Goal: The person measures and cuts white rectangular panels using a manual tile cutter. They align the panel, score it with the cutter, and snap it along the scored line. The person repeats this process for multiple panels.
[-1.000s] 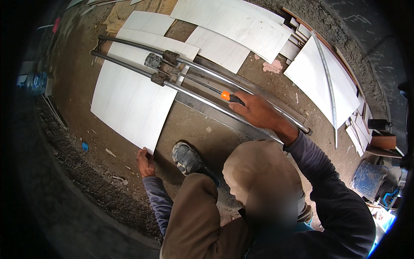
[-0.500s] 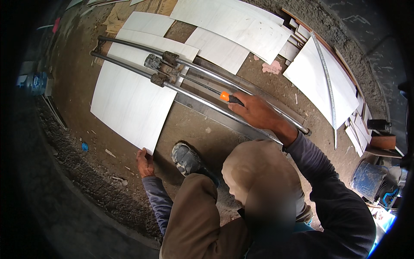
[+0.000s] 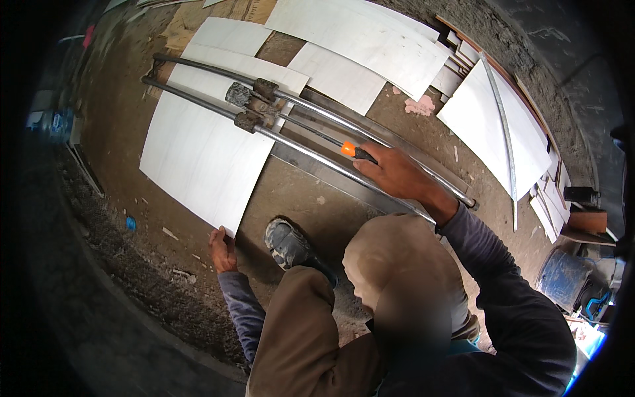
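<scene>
My right hand [image 3: 398,173] is closed round the black and orange handle [image 3: 350,150] of a manual tile cutter. The handle's rod runs to the cutter's carriage [image 3: 258,106], which rides on two steel rails [image 3: 324,153]. A large white tile [image 3: 198,155] lies under the far-left part of the rails. At that tile's near corner, my left hand [image 3: 223,249] grips the edge, with the thumb and fingertips on it. The cutting wheel beneath the carriage is hidden.
More white tiles [image 3: 357,43] lie at the back, and a leaning tile [image 3: 496,126] with a metal strip [image 3: 503,132] across it is at right. A blue bucket [image 3: 563,278] stands far right. My shoe [image 3: 289,243] is beside the cutter. Tile scraps [image 3: 549,202] lie at the right edge.
Hardly anything differs. The cutter, tiles and right hand appear shifted very slightly to the right in the picture; both hands keep their grips.
</scene>
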### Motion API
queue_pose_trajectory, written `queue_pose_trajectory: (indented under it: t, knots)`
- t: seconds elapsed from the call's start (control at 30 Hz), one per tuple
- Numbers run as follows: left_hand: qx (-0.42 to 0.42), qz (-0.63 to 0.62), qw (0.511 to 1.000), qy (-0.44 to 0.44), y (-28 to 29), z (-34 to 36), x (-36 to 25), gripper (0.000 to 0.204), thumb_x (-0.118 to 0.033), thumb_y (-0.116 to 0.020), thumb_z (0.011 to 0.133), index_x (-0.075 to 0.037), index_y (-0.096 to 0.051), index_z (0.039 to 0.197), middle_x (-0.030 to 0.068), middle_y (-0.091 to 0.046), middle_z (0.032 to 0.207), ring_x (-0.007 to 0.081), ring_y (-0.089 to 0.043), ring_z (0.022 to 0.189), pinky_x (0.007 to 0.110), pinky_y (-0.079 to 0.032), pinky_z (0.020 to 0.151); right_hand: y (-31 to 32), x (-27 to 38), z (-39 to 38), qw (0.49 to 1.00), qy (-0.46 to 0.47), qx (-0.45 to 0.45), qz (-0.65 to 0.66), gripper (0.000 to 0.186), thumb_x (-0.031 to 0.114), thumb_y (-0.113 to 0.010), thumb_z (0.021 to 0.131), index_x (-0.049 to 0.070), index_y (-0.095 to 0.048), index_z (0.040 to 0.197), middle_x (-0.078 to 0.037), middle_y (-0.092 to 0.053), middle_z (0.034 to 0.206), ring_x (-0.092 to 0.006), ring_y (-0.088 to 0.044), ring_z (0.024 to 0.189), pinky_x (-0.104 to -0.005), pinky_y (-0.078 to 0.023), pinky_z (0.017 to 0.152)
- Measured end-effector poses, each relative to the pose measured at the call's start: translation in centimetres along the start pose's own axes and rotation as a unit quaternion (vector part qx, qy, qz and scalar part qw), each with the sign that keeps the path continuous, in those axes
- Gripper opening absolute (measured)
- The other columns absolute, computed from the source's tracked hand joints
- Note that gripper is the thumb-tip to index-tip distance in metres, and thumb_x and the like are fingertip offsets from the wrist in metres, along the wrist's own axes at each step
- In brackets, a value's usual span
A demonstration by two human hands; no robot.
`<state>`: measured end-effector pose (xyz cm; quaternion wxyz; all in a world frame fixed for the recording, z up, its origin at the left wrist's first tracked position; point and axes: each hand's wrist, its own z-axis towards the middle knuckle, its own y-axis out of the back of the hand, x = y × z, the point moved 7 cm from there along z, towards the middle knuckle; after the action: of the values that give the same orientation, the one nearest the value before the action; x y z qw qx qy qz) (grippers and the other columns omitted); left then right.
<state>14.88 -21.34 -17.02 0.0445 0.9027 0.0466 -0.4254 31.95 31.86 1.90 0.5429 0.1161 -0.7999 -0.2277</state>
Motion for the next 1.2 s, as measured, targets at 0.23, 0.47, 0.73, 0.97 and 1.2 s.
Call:
queue_pose_trajectory:
  t: [0.23,0.47,0.73,0.97,1.2]
  knots:
    - [-0.004,0.024,1.0,-0.008,-1.2,-0.6,-0.7,0.008,-0.013,-0.061,0.099,-0.006,-0.064,0.095,-0.0015,-0.062,0.087,0.0123,-0.059,0.08,0.03,-0.05,0.072,0.3,0.6,-0.1,0.999,0.031,-0.021,0.006,0.039,0.035,-0.059,0.101,0.0,-0.06,0.118,-0.027,-0.065,0.088,-0.0439,-0.063,0.078,-0.0483,-0.049,0.072]
    - [-0.024,0.014,0.999,-0.017,-1.7,-1.7,-1.2,0.008,-0.012,-0.062,0.099,-0.007,-0.064,0.092,-0.002,-0.061,0.085,0.0116,-0.058,0.078,0.029,-0.05,0.071,0.1,0.2,-0.2,0.999,0.043,-0.008,-0.008,0.038,0.034,-0.056,0.103,-0.002,-0.058,0.117,-0.028,-0.064,0.09,-0.0461,-0.063,0.083,-0.05,-0.048,0.073]
    - [0.0,0.017,1.0,-0.023,-1.7,-1.5,-1.2,0.01,-0.014,-0.063,0.097,-0.011,-0.062,0.087,-0.0039,-0.06,0.083,0.0109,-0.057,0.078,0.029,-0.047,0.072,0.1,-0.3,-0.3,1.0,0.017,0.005,0.003,0.039,0.033,-0.059,0.102,0.0,-0.06,0.122,-0.027,-0.065,0.093,-0.0419,-0.065,0.084,-0.0457,-0.049,0.074]
    - [-0.004,0.046,0.999,-0.007,-1.9,-1.9,-1.3,0.008,-0.016,-0.065,0.095,-0.014,-0.063,0.088,-0.0045,-0.06,0.086,0.0118,-0.057,0.082,0.03,-0.048,0.074,0.1,0.9,0.4,1.0,0.029,-0.007,0.003,0.04,0.031,-0.059,0.101,-0.001,-0.06,0.125,-0.027,-0.067,0.093,-0.0392,-0.067,0.085,-0.043,-0.05,0.077]
    - [-0.044,0.042,0.998,-0.001,-2.5,-3.2,-2.3,0.012,-0.017,-0.065,0.094,-0.007,-0.071,0.097,-0.0001,-0.068,0.088,0.0128,-0.062,0.079,0.027,-0.05,0.067,-2.3,5.5,7.7,0.998,0.045,-0.041,-0.031,0.039,0.034,-0.056,0.101,-0.001,-0.061,0.117,-0.029,-0.066,0.09,-0.0473,-0.065,0.085,-0.0523,-0.05,0.073]
